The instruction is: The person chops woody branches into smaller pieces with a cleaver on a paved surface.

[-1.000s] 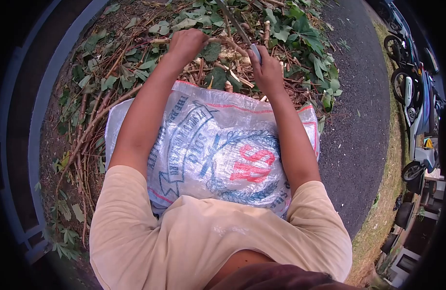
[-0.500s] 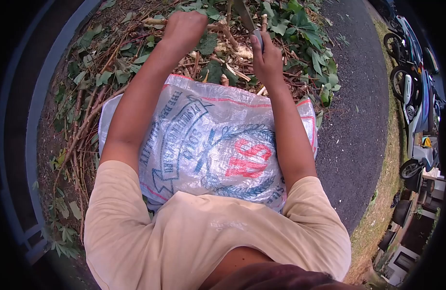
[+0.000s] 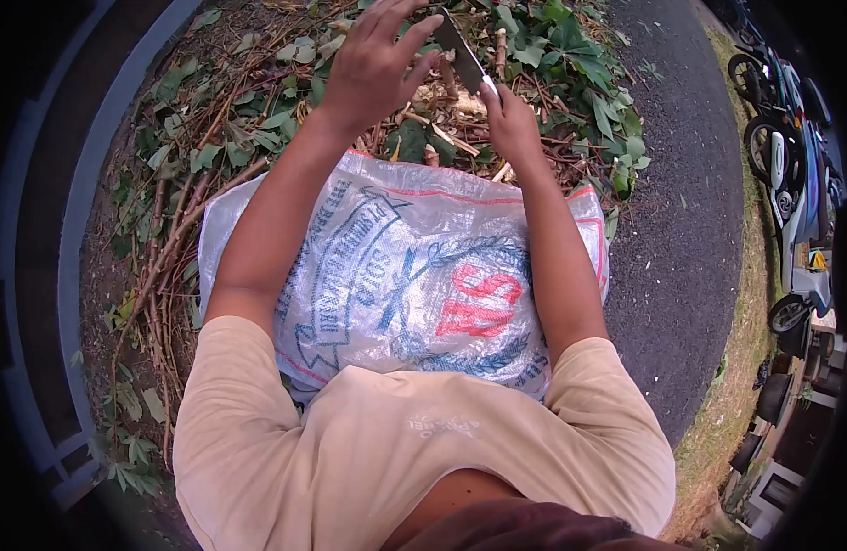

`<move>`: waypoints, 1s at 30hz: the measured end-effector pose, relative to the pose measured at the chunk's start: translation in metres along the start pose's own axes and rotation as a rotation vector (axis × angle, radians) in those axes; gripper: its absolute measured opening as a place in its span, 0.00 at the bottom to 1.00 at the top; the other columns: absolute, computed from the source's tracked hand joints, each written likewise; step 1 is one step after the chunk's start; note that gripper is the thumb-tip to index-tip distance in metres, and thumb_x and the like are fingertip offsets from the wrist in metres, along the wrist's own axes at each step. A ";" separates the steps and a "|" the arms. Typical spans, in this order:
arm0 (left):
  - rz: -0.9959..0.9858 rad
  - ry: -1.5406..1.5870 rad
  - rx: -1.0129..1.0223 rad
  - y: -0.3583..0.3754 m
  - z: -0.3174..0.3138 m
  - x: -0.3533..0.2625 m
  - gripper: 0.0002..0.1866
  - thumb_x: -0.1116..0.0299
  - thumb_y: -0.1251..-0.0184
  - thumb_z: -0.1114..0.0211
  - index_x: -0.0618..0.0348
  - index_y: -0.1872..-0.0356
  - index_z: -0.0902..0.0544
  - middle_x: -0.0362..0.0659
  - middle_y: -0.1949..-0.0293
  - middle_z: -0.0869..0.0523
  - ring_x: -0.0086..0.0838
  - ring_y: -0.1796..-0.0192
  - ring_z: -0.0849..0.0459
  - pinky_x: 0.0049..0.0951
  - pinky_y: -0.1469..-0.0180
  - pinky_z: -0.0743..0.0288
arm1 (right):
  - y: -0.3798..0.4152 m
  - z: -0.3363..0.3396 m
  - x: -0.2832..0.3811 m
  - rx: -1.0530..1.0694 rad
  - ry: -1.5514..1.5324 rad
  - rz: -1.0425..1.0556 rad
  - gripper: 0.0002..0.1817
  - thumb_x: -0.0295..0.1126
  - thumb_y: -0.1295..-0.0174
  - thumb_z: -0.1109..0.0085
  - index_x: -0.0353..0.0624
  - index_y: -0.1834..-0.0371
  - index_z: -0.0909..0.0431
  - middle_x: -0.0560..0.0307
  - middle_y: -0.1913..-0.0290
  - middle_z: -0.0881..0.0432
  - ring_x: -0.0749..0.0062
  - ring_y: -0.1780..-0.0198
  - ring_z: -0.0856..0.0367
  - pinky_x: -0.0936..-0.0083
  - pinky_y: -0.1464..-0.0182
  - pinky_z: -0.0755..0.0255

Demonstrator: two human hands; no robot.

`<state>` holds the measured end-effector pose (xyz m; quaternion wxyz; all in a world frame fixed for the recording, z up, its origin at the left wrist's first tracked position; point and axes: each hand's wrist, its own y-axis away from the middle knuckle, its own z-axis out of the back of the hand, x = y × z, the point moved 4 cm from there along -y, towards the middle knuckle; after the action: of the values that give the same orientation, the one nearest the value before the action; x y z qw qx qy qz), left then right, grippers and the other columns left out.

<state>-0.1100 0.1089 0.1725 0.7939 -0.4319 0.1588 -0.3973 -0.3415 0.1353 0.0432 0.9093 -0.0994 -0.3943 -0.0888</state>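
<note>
My right hand (image 3: pixel 515 124) grips the handle of a knife (image 3: pixel 461 55), its broad blade slanting up and to the left. At the top of the view my left hand (image 3: pixel 373 69) is open, with its fingers spread and their tips close to the blade. Nothing shows in that hand. Beneath both hands lie cut stems, pale wood chips (image 3: pixel 465 103) and green leaves (image 3: pixel 570 60). A short upright piece of stem (image 3: pixel 502 50) stands just beyond the knife. Over my lap is a white woven sack (image 3: pixel 414 275) with blue and red print.
Long thin branches (image 3: pixel 171 216) and leaves are heaped on the left, beside a blue-grey edge (image 3: pixel 70 230). To the right runs a dark asphalt strip (image 3: pixel 676 230) bordered by grass (image 3: pixel 731 303). Parked motorcycles (image 3: pixel 782 174) stand past the grass.
My left hand has gone from a closed fist to spread fingers and moved right, closer to the knife. The knife, still in my right hand, sits slightly lower, with more of its blade showing.
</note>
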 end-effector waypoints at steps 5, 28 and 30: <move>0.609 0.487 -0.288 0.008 -0.015 0.047 0.48 0.52 0.29 0.24 0.63 0.22 0.45 0.54 0.33 0.24 0.38 0.26 0.27 0.41 0.24 0.34 | -0.003 0.005 -0.022 -0.115 -0.012 0.032 0.29 0.55 0.18 0.54 0.35 0.51 0.18 0.36 0.66 0.15 0.41 0.59 0.15 0.53 0.53 0.25; 1.089 1.540 -0.293 0.030 -0.118 0.063 0.23 0.57 0.15 0.43 0.50 0.77 0.25 0.33 0.84 0.29 0.21 0.83 0.33 0.27 0.78 0.40 | -0.007 -0.033 -0.054 -0.020 0.227 0.060 0.27 0.51 0.17 0.55 0.34 0.52 0.20 0.34 0.66 0.15 0.34 0.59 0.15 0.47 0.54 0.25; 1.057 1.486 -0.412 0.033 -0.121 0.070 0.21 0.55 0.15 0.43 0.50 0.74 0.24 0.33 0.83 0.30 0.21 0.82 0.33 0.27 0.77 0.39 | -0.009 -0.034 -0.064 0.068 0.281 0.012 0.28 0.52 0.18 0.54 0.34 0.52 0.18 0.29 0.62 0.14 0.31 0.54 0.15 0.44 0.49 0.25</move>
<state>-0.1214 -0.0017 0.0825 0.4743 -0.0708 0.8689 -0.1230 -0.3632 0.1231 -0.0254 0.9589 -0.0577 -0.2650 -0.0829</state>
